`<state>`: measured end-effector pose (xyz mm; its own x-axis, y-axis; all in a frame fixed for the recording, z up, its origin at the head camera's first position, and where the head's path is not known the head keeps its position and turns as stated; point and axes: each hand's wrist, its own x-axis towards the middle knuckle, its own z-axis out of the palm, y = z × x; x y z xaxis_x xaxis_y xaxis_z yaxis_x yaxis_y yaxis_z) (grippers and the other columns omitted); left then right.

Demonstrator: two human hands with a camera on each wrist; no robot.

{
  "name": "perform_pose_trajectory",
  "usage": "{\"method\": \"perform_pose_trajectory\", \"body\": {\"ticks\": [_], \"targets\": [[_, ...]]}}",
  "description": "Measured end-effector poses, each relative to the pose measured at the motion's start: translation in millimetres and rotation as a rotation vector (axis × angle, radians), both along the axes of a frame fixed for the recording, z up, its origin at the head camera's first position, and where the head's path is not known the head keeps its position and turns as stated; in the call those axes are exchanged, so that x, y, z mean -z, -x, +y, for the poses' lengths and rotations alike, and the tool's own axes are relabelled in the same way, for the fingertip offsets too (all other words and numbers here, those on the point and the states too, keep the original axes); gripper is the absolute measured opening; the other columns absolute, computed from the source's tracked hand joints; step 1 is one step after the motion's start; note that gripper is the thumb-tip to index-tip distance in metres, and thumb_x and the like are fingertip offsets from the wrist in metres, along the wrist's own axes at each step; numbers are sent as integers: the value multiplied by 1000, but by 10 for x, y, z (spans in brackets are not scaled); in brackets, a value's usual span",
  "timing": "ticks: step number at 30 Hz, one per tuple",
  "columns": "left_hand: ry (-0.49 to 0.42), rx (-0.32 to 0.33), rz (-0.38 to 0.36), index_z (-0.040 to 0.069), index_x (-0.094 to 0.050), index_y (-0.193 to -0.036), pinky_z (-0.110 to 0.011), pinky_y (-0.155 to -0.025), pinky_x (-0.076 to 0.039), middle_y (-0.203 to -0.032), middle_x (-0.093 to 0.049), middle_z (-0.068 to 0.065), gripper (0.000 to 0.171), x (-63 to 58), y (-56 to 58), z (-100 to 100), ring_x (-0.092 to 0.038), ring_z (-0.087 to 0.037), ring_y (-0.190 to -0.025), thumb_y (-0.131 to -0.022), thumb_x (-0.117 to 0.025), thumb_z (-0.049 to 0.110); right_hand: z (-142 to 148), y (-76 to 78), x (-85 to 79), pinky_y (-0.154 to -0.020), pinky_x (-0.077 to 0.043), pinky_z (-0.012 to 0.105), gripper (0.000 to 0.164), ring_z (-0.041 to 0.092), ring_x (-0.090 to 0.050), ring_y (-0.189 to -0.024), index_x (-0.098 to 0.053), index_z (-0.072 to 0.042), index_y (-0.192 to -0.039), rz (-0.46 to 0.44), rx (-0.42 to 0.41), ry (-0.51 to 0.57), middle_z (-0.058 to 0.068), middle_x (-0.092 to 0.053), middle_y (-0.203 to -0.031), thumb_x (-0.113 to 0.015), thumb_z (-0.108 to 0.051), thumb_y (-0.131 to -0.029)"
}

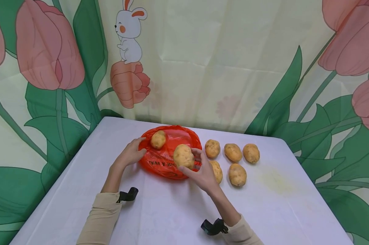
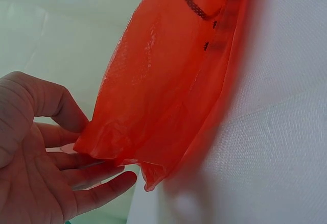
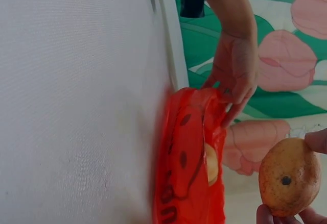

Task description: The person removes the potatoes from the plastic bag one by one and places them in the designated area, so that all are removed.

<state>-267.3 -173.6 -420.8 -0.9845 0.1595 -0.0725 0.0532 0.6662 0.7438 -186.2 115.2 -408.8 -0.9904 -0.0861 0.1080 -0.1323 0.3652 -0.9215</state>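
A red plastic bag point(image 1: 164, 166) with dark print lies spread with its mouth up on the white table. One potato point(image 1: 158, 139) sits inside it on the left. My left hand point(image 1: 131, 152) pinches the bag's left rim between thumb and fingers, and the left wrist view shows the thin red film point(image 2: 148, 91) there. Over the right part of the bag, my right hand point(image 1: 204, 172) holds a potato point(image 1: 183, 156) with thumb and fingertips. That potato point(image 3: 289, 178) shows a dark spot in the right wrist view.
To the right of the bag lie several potatoes point(image 1: 233, 152) in two loose rows, one partly hidden by my right hand. The white table point(image 1: 160, 217) ends at a curtain point(image 1: 203, 68) printed with tulips and a rabbit. A black camera is strapped to each wrist.
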Motion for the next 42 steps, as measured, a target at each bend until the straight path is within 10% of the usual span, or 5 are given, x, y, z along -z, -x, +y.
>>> {"method": "perform_pose_trajectory", "body": {"ticks": [42], "targets": [[10, 10, -10, -6, -33, -155, -63, -117, -31, -158, -34, -29, 60, -11, 5, 16, -31, -46, -147, -101, -49, 14, 627, -116, -37, -106, -46, 45, 80, 25, -45, -131, -41, -14, -148, -26, 119, -71, 6, -49, -144, -84, -33, -83]]}}
